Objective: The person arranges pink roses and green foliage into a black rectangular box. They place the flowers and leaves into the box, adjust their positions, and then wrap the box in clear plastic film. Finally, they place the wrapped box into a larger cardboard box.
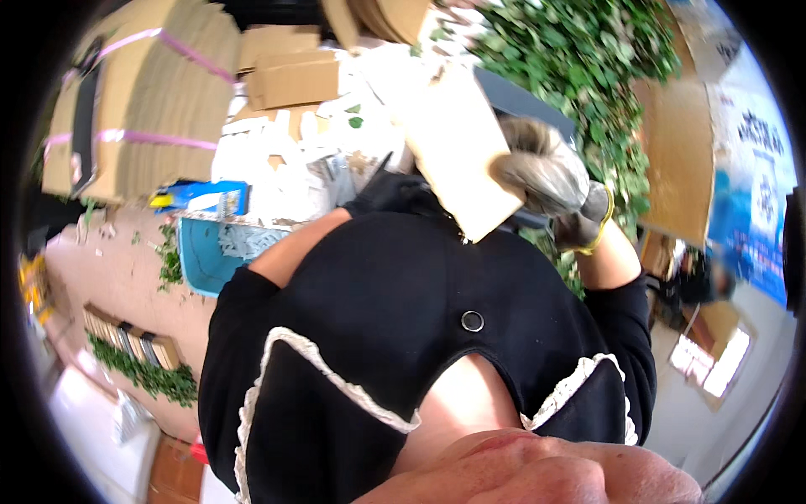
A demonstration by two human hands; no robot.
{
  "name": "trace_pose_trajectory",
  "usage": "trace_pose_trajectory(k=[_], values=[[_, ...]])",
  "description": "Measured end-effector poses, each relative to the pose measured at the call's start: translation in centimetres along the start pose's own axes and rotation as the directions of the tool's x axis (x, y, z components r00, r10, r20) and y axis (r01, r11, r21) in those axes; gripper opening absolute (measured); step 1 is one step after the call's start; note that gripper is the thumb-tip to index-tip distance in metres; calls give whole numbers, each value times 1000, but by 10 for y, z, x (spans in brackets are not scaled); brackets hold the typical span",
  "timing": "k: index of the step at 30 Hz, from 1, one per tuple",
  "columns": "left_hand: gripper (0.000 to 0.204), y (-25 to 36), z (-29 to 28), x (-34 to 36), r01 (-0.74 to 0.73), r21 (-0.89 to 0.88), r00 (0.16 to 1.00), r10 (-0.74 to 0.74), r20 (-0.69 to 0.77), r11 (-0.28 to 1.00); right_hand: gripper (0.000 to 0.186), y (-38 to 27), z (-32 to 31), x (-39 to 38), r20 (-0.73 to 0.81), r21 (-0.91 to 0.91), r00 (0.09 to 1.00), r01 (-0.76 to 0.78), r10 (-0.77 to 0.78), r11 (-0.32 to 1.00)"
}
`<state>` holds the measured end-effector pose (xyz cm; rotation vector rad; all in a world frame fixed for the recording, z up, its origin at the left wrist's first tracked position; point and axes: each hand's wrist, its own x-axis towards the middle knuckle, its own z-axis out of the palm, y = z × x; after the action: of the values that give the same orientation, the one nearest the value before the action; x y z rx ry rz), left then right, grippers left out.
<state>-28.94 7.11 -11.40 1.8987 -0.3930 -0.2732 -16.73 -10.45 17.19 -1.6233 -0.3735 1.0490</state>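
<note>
A pale tan cardboard piece (pixel 462 160) stands tilted close in front of my chest. My right hand (pixel 550 172), in a grey glove with a yellow cuff, has its fingers closed at the right edge of this piece. Low beside the left edge is my left hand (pixel 390 193) in a black glove. Its fingers are mostly hidden in shadow and behind the cardboard, so what they hold does not show. A dark grey box-like thing (pixel 525 105) lies behind the cardboard, next to a large heap of green leafy stems (pixel 579 76).
White paper scraps (pixel 285 155) litter the work surface to the left. Tall cardboard stacks (pixel 159 92) with pink straps stand at far left, near flat cardboard pieces (pixel 294 80). A blue bin (pixel 197 256) sits below. At right are a cardboard panel (pixel 676 160) and a blue printed sheet (pixel 751 176).
</note>
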Motion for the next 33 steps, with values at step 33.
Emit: trace_pose_trajectory(k=[33], values=[[96,93,-48,120,-404,543,872,130,472,736,40,88,-40,43,111,-897,838,-147,534,417]])
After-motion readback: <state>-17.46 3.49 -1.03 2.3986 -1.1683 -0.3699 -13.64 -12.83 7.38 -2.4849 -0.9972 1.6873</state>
